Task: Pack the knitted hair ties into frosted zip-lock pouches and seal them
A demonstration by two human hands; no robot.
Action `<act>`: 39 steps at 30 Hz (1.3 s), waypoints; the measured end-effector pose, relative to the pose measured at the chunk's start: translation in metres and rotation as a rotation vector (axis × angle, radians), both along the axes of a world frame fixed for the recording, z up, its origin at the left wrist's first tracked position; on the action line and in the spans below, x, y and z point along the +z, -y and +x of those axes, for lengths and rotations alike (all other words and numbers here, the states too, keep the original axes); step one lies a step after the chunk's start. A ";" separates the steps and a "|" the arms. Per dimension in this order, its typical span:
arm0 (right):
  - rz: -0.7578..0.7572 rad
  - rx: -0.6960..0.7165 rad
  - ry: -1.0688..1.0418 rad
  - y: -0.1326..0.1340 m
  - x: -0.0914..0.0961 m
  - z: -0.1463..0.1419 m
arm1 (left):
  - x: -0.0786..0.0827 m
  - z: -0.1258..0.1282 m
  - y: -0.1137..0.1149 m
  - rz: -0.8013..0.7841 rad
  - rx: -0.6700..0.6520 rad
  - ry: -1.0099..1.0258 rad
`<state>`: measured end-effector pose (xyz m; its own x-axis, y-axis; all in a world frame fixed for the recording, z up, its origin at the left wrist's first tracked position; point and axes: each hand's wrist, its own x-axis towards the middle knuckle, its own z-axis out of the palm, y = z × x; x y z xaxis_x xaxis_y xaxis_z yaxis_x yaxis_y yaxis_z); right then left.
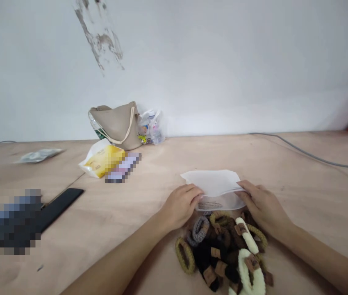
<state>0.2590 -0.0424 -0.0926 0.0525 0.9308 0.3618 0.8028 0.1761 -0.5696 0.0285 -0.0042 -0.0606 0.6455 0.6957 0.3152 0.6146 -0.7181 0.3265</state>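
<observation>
A frosted white zip bag with small dark print is stretched between my two hands. My left hand pinches its left side, and my right hand grips the right side near the zip strip. Right in front of me, below the bag, lies a pile of fuzzy hair ties in black, brown, mustard, grey and cream, several with brown tags. A mustard hair tie lies at the pile's left edge. The bag's contents, if any, cannot be made out.
Against the wall stand a beige handbag and a clear plastic bag with bottles. Nearer are a yellow packet, a phone and a black slab-like device. A flat packet lies left; a grey cable crosses at right.
</observation>
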 end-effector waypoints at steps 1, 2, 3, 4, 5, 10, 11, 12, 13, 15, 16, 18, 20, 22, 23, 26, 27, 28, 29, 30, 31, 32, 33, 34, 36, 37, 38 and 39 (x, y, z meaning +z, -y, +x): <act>-0.002 0.004 -0.007 0.000 0.000 0.001 | 0.000 -0.001 0.000 0.022 0.037 0.012; -0.004 0.009 -0.015 0.000 0.000 0.001 | 0.000 -0.001 0.001 0.061 0.069 0.032; -0.004 0.014 -0.027 0.000 0.000 0.002 | 0.000 -0.002 0.001 0.114 0.090 0.057; -0.002 0.019 -0.040 0.001 0.001 0.002 | 0.000 -0.002 0.001 0.171 0.093 0.081; 0.002 0.024 -0.056 0.002 0.002 0.002 | 0.000 -0.003 0.001 0.226 0.080 0.102; 0.004 0.030 -0.122 0.009 0.009 0.005 | 0.005 -0.006 0.003 0.402 -0.026 0.152; -0.002 0.024 -0.130 0.010 0.011 0.006 | 0.006 -0.007 0.004 0.414 -0.046 0.139; -0.010 0.016 -0.137 0.009 0.013 0.007 | 0.007 -0.007 0.005 0.423 -0.061 0.117; -0.021 0.008 -0.143 0.008 0.014 0.008 | 0.007 -0.006 0.005 0.431 -0.070 0.092; -0.048 0.007 -0.154 0.007 0.017 0.011 | 0.006 -0.006 0.005 0.445 -0.064 0.065; -0.064 0.019 -0.157 0.007 0.017 0.012 | 0.005 -0.005 0.005 0.445 -0.053 0.066; -0.087 0.065 -0.192 0.012 0.017 0.016 | 0.002 -0.005 0.003 0.429 -0.017 0.089; -0.086 0.099 -0.247 0.022 0.014 0.022 | 0.000 -0.004 0.001 0.410 0.027 0.122; -0.060 0.119 -0.240 0.035 0.011 0.029 | 0.000 -0.004 0.001 0.390 0.053 0.156; -0.044 0.149 -0.195 0.042 0.009 0.032 | 0.000 -0.004 0.001 0.377 0.053 0.172; 0.008 0.362 0.040 0.052 0.005 0.038 | 0.004 -0.004 0.003 0.310 0.013 0.191; 0.022 0.427 0.114 0.053 0.005 0.038 | 0.005 -0.004 0.004 0.282 -0.001 0.190; 0.034 0.465 0.179 0.052 0.004 0.038 | 0.006 -0.005 0.005 0.252 -0.010 0.185; 0.045 0.469 0.235 0.050 0.003 0.037 | 0.007 -0.005 0.006 0.223 -0.012 0.182; 0.062 0.448 0.278 0.048 0.003 0.037 | 0.008 -0.006 0.006 0.194 -0.010 0.178; 0.081 0.408 0.308 0.047 0.002 0.037 | 0.009 -0.006 0.006 0.169 -0.007 0.174; 0.110 0.363 0.325 0.046 0.001 0.037 | 0.009 -0.007 0.007 0.145 -0.004 0.171; 0.145 0.320 0.332 0.045 0.001 0.038 | 0.010 -0.007 0.007 0.125 -0.003 0.168; 0.186 0.282 0.330 0.046 0.001 0.039 | 0.010 -0.008 0.007 0.107 -0.005 0.165; 0.270 0.240 0.309 0.049 0.003 0.041 | 0.011 -0.007 0.007 0.085 -0.013 0.160; 0.302 0.250 0.297 0.050 0.006 0.041 | 0.011 -0.007 0.008 0.079 -0.018 0.157; 0.326 0.273 0.288 0.051 0.009 0.040 | 0.011 -0.007 0.008 0.079 -0.024 0.153; 0.340 0.302 0.284 0.053 0.012 0.038 | 0.011 -0.007 0.008 0.083 -0.029 0.151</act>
<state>0.2973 -0.0950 -0.0810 -0.3436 0.7173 0.6062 0.8022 0.5598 -0.2076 0.0217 -0.0126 -0.0492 0.6060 0.6450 0.4656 0.5417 -0.7632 0.3522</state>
